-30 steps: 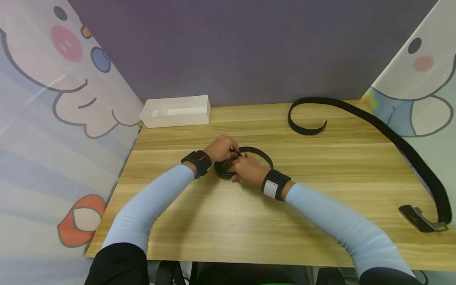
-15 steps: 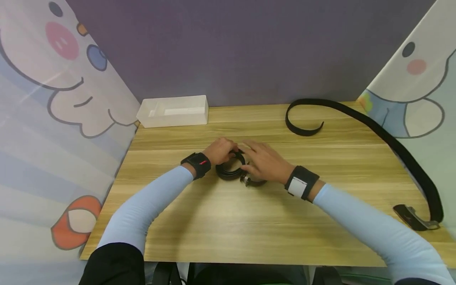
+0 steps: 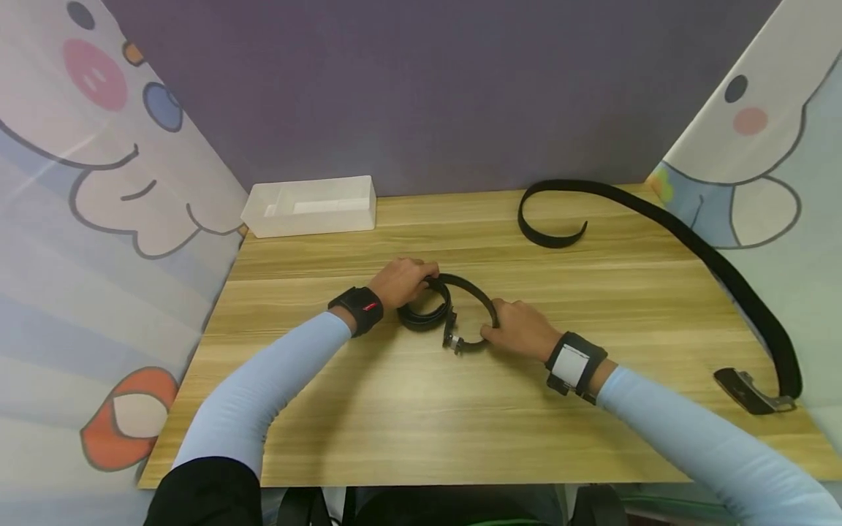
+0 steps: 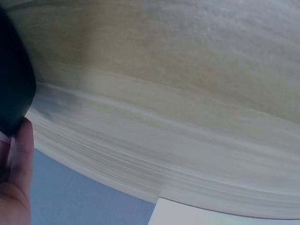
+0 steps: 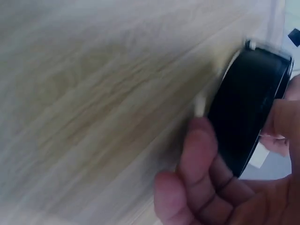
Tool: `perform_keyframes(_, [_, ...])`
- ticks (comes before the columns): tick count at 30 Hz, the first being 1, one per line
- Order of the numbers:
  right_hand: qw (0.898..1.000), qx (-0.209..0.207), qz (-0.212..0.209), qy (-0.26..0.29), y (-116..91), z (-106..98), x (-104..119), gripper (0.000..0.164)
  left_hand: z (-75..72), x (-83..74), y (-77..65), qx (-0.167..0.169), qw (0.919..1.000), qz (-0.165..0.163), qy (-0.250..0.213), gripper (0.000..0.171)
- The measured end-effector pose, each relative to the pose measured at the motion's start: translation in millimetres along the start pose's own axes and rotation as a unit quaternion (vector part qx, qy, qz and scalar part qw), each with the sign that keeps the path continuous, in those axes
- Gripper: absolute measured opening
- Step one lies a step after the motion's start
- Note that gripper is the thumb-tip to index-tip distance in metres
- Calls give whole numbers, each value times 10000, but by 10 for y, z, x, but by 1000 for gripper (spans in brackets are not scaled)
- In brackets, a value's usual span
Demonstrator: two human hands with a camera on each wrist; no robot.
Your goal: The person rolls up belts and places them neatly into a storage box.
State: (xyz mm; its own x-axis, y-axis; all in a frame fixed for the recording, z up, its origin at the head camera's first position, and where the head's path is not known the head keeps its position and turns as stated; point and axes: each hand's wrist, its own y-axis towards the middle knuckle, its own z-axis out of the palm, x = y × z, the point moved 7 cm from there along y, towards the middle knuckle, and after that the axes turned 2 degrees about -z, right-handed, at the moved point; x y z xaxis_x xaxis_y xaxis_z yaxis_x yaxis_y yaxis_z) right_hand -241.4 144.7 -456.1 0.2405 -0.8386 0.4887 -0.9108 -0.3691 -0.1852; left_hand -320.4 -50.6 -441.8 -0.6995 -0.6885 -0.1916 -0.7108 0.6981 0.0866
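A black belt (image 3: 421, 321) stands on edge near the middle of the table, part of it rolled into a small coil. Its outer end curves right in a wider loop, with a buckle (image 3: 452, 341) at the end. My left hand (image 3: 404, 283) holds the coil at its upper left; in the left wrist view only fingertips (image 4: 22, 159) show against the dark strap. With the right hand (image 3: 524, 329) I grip the loop's right side between thumb and fingers. The right wrist view, somewhat blurred, shows the strap (image 5: 243, 103) between thumb and fingers.
A second black belt (image 3: 713, 257) stretches along the table's right side, curled at its far end, its buckle (image 3: 750, 391) near the front right. At the back left stands a white box (image 3: 329, 222). Printed panels flank the wooden table (image 3: 395, 416).
My right hand has let go of the coil, moved right, and taken hold of the belt's outer loop. The buckle end now shows. My left hand has stayed at the coil.
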Motion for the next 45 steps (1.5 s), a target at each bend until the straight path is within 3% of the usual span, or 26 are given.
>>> perform_keyframes(5, [9995,191,15,260,-15,-20,-117,17,-16,-51,-3,-247,9990,145,344,20])
perform_keyframes(8, [9995,279,13,157,-36,-71,-167,18,-23,-148,-32,-442,9914,379,1174,20])
perform_keyframes(10, [9996,289,-1,-32,-49,-111,-197,21,-17,-234,-59,-515,9794,591,1860,16])
perform_keyframes(13, [9988,185,-57,-455,-64,-179,-218,24,-1,-355,-78,-634,9507,954,2882,8])
perform_keyframes(16, [9966,66,-126,-812,-64,-218,-234,18,4,-416,-76,-663,9319,1142,3378,9])
perform_keyframes(18, [9953,31,-186,-952,-59,-232,-230,13,-4,-432,-77,-682,9271,1167,3495,12])
perform_keyframes(22, [9928,16,-245,-1176,-49,-244,-241,9,-25,-437,-79,-652,9331,1105,3360,15])
perform_keyframes(26, [9885,-3,-262,-1492,-51,-273,-266,9,-50,-396,-64,-619,9496,886,2943,7])
perform_keyframes(31, [9842,-35,-246,-1754,-73,-308,-289,8,-108,-237,-9,-523,9795,136,1942,14])
perform_keyframes(35, [9832,-123,-333,-1788,-81,-317,-298,6,-141,-101,37,-317,9928,-497,1042,15])
perform_keyframes(40, [9816,-69,-364,-1871,-83,-318,-302,13,-164,-1,70,-78,9934,-1051,453,13])
perform_keyframes(45, [9759,27,-398,-2146,-88,-341,-300,29,-168,84,101,170,9833,-1810,6,14])
